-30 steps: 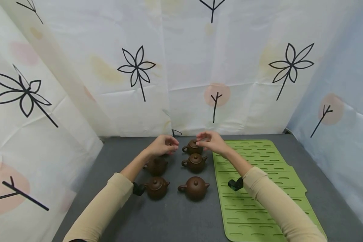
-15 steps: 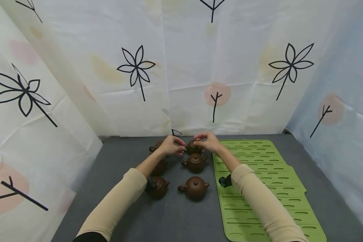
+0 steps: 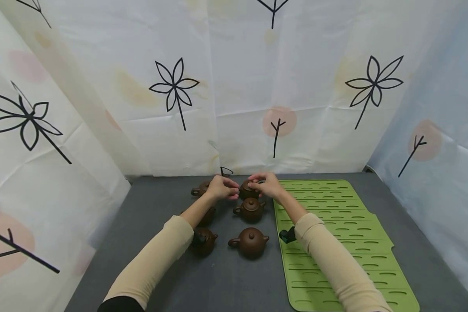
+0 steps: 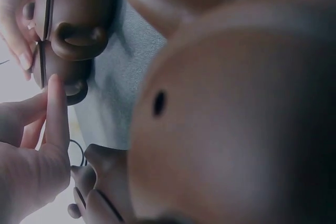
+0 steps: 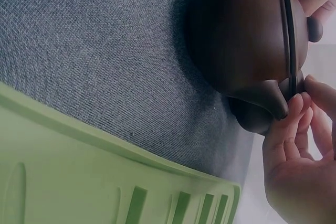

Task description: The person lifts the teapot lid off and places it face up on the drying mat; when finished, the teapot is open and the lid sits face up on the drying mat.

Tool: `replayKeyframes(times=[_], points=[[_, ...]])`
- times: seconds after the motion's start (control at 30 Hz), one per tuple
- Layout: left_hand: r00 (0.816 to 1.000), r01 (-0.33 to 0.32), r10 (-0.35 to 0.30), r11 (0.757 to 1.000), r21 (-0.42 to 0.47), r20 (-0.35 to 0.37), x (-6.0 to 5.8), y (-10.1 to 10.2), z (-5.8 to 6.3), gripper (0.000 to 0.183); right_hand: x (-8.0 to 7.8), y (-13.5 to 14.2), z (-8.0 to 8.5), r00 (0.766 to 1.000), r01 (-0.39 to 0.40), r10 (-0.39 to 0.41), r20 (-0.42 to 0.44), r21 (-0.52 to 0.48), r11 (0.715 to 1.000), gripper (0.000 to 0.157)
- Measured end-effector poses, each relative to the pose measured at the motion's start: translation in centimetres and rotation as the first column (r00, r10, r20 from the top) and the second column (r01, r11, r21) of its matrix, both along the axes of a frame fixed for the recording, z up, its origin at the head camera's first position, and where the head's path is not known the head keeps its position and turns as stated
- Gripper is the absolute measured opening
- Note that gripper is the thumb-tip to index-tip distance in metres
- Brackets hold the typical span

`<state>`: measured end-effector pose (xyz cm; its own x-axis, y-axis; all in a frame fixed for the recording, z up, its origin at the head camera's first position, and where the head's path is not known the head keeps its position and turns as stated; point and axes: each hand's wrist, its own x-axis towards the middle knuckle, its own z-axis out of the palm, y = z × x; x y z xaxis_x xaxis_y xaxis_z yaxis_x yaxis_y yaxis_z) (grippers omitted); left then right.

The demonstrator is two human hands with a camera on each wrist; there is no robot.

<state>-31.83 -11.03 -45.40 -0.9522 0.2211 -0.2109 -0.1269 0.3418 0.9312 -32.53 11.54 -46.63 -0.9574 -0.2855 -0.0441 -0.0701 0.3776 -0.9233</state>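
Both hands are at the far right teapot (image 3: 246,190), small, brown and lidded, at the back of the table. My left hand (image 3: 223,188) pinches it at its handle side; in the left wrist view the index finger (image 4: 56,111) lies against it beside the handle. On the spout side, my right hand (image 3: 267,185) has thumb and fingers at the lid's rim; in the right wrist view the thumb (image 5: 321,95) and fingertips close in on it. The middle right teapot (image 3: 249,210) stands just in front, its lid knob showing. Fingers hide part of the far teapot.
Another teapot (image 3: 251,243) stands at the front right. A left column holds a front teapot (image 3: 206,242), a middle teapot (image 3: 206,216) and a back teapot (image 3: 200,190), partly behind the left arm. A green ridged mat (image 3: 335,242) lies at right. A patterned cloth (image 3: 234,86) hangs behind.
My left hand has moved right from over the left column to the far right teapot's handle. My right hand has shifted slightly left and stays at that teapot.
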Motion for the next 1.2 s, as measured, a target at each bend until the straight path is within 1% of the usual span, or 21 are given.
replayKeyframes(times=[0.13, 0.23, 0.37, 0.5, 0.7, 0.87, 0.97, 1.1, 1.2], points=[[1.000, -0.019, 0.019, 1.000, 0.014, 0.022, 0.0, -0.1, -0.1, 0.020, 0.0, -0.1, 0.0, 1.000, 0.007, -0.007, 0.008, 0.000, 1.000, 0.033], [0.997, -0.034, 0.031, 0.998, 0.052, 0.066, -0.1, -0.1, -0.1, 0.021, 0.0, -0.1, 0.0, 1.000, 0.019, -0.019, 0.012, -0.002, 1.000, 0.033], [0.989, -0.067, 0.051, 0.992, 0.110, 0.142, -0.1, -0.2, 0.1, 0.024, 0.0, -0.1, 0.1, 1.000, 0.021, -0.021, 0.018, -0.005, 1.000, 0.035], [0.981, -0.089, 0.064, 0.988, 0.130, 0.183, 0.0, -0.2, 0.3, 0.026, 0.1, -0.1, 0.0, 0.999, 0.023, -0.023, 0.023, -0.011, 1.000, 0.036], [0.981, -0.084, 0.060, 0.989, 0.124, 0.187, -0.1, -0.2, 0.3, 0.025, -0.2, 0.0, -0.2, 0.999, 0.035, -0.034, 0.041, -0.022, 0.999, 0.035], [0.982, -0.076, 0.053, 0.990, 0.122, 0.183, -0.1, -0.2, 0.3, 0.025, -0.3, 0.1, 0.0, 0.998, 0.041, -0.039, 0.054, -0.039, 0.998, 0.035], [0.984, -0.067, 0.046, 0.991, 0.119, 0.171, -0.1, -0.1, 0.3, 0.026, -0.3, 0.3, 0.4, 0.998, 0.037, -0.034, 0.046, -0.053, 0.998, 0.036], [0.986, -0.052, 0.033, 0.993, 0.110, 0.162, 0.0, -0.1, 0.3, 0.027, 0.0, 0.7, 1.4, 1.000, 0.006, -0.004, 0.025, -0.069, 0.998, 0.039], [0.988, -0.042, 0.026, 0.994, 0.099, 0.153, 0.1, -0.2, 0.3, 0.026, 0.0, 1.3, 2.2, 1.000, -0.019, 0.022, 0.022, -0.108, 0.994, 0.041]])
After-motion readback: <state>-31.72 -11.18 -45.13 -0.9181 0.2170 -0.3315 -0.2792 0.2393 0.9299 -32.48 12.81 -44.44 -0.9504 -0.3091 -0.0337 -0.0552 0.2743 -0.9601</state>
